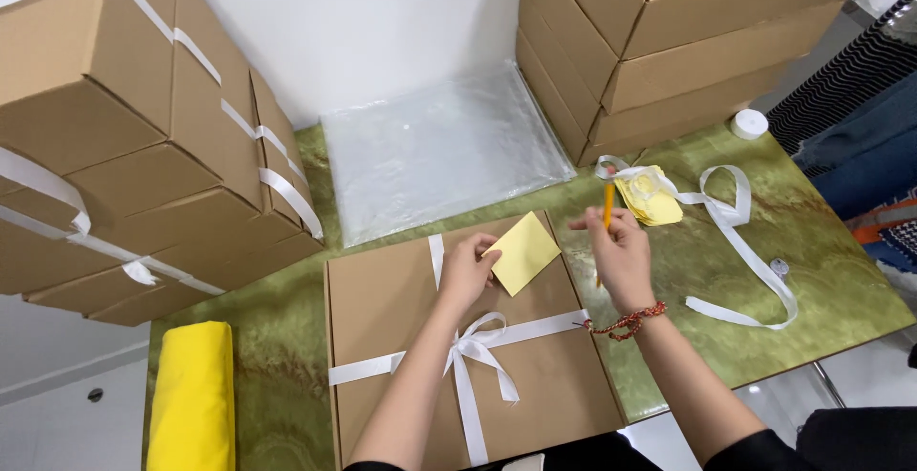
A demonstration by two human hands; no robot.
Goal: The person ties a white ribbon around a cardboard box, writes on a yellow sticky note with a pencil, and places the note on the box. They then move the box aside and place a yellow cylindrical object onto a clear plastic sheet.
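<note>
Two bare forearms reach over a flat cardboard box (458, 337) tied with a white ribbon bow (475, 345) on the green marbled table (841, 289). Left hand (465, 270) pinches a yellow note card (522, 253) at its corner, fingers clamped, card lying on the box top. Right hand (619, 251), fingers closed around an orange pencil (607, 213), hovers just beside it; pressing the card flat would steady any writing. Loose ribbon (745, 242), more yellow cards (650, 196), a tape roll (749, 124), stacked boxes (669, 41) and a clear plastic sheet (439, 151) crowd nearby
</note>
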